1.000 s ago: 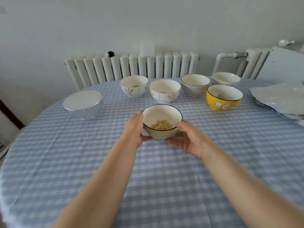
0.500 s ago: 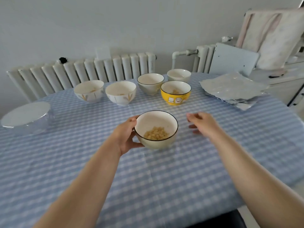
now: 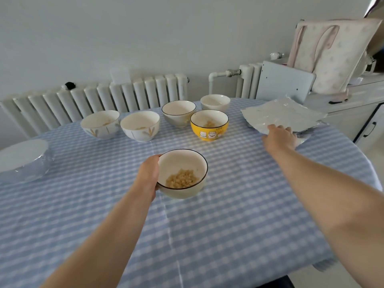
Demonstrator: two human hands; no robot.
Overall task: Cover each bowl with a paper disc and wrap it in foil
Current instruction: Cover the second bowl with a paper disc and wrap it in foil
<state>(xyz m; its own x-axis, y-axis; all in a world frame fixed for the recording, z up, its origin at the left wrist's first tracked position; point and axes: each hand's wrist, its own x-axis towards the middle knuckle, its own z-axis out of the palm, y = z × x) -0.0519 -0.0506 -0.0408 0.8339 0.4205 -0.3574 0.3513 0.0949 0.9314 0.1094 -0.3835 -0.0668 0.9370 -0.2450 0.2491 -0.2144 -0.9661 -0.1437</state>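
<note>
Your left hand grips the near bowl by its left rim and wall, fingers wrapped round the side. The bowl sits on the checked tablecloth near the table's middle, dark rim, small pale yellow bits in the bottom, no cover on it.

Your right hand is out at the foil stack on the right side of the table. Fingertips lie on the near edge of the top sheet; can't tell whether they pinch it or just rest there.

Behind the near bowl, well apart from it: yellow bowl with cartoon faces, a grey dark-rimmed bowl just behind-left of it, a plain white bowl behind-right. Further left, two white bowls with leaf marks side by side.

At far left, the wrapped bowl stands with foil round its wall and a white disc on top.

A radiator runs along the wall behind the table.
</note>
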